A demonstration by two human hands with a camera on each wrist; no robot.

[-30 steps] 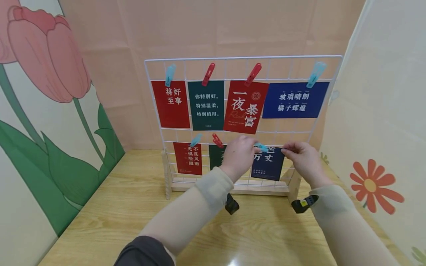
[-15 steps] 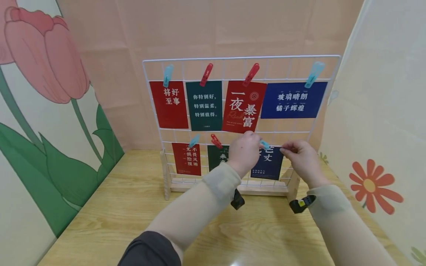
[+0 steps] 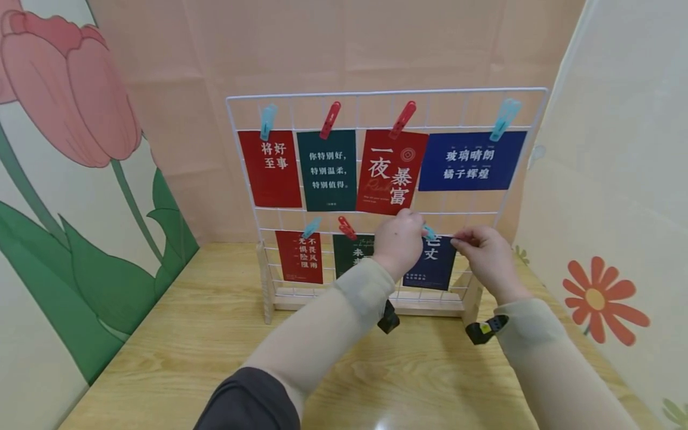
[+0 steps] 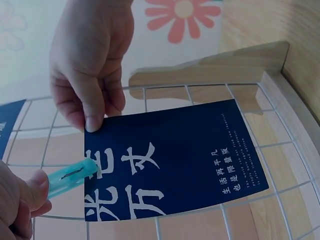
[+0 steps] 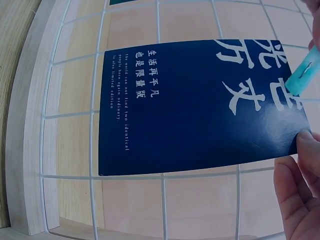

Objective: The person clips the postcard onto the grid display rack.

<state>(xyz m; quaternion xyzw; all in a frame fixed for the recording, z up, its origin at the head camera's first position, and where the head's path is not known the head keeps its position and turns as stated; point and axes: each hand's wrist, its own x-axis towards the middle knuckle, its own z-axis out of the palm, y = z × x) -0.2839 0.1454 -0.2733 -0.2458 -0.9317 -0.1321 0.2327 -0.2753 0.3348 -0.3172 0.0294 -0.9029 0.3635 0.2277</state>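
A navy card with white characters [image 3: 436, 269] hangs upright against the lower right part of the white wire grid [image 4: 182, 202]. My right hand [image 3: 490, 258] pinches its upper right corner between thumb and fingers. In the left wrist view, that thumb [image 4: 93, 112] lies on the card's face. My left hand [image 3: 399, 243] grips a light blue clothespin [image 4: 72, 179] by its handle end. The clip's nose overlaps the card's top edge, over the characters, in both wrist views. In the head view, the left hand hides part of this card and of the green card [image 3: 349, 248] beside it.
The grid stands on a wooden base [image 3: 424, 307] on a wood-grain table [image 3: 177, 358]. Above hang several clipped cards, including a red card [image 3: 395, 170] and a blue card [image 3: 473, 161]. A smaller red card [image 3: 298, 257] hangs lower left. Flower-printed walls flank the table.
My left hand has shifted a little right along the card's top edge, and the clothespin has tilted more steeply. The right hand keeps its pinch on the card's corner.
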